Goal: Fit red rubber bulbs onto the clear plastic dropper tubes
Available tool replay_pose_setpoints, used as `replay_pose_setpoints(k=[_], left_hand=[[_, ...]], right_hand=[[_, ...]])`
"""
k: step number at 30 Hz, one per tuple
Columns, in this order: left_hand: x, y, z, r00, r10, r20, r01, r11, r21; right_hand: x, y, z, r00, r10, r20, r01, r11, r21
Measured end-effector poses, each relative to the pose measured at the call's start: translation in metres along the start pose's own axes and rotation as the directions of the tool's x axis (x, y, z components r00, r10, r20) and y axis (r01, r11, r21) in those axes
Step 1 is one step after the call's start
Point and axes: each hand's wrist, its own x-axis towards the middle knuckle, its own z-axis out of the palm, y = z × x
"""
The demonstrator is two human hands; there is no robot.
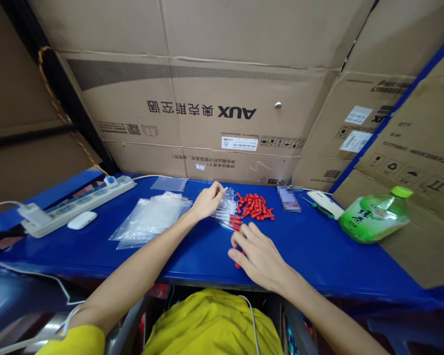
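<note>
My left hand [206, 201] is over a bundle of thin clear tubes [225, 209], its fingers pinched at their far end. Several of the tubes have red ends [236, 223] that point to the right. My right hand [258, 255] is nearer to me, fingers curled, with a red bulb-shaped piece [238, 265] showing under the thumb. The fingers partly hide this piece. Just beyond the right hand lies a loose pile of small red bulb-shaped pieces [257, 206].
Clear plastic bags [151, 217] lie left on the blue table [200, 259]. Farther left are a power strip [85, 202] and a white case [82, 220]. A pixelated packet [289, 198], a white device [324, 204] and a green bottle [373, 217] stand right. Cardboard [200, 84] walls the back.
</note>
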Motion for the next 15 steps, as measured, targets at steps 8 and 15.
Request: replay_pose_setpoints(k=[8,15], left_hand=[[0.002,-0.002,-0.009,0.996,-0.022,-0.084,0.02,1.0,-0.017],[0.004,-0.006,-0.011,0.994,-0.043,-0.102,0.042,0.999,-0.012]], right_hand=[[0.045,-0.01,0.015,0.999,0.033,-0.035,-0.027,0.985,0.173],[0.051,-0.021,0.025,0.98,0.077,-0.183,-0.03,0.968,0.25]])
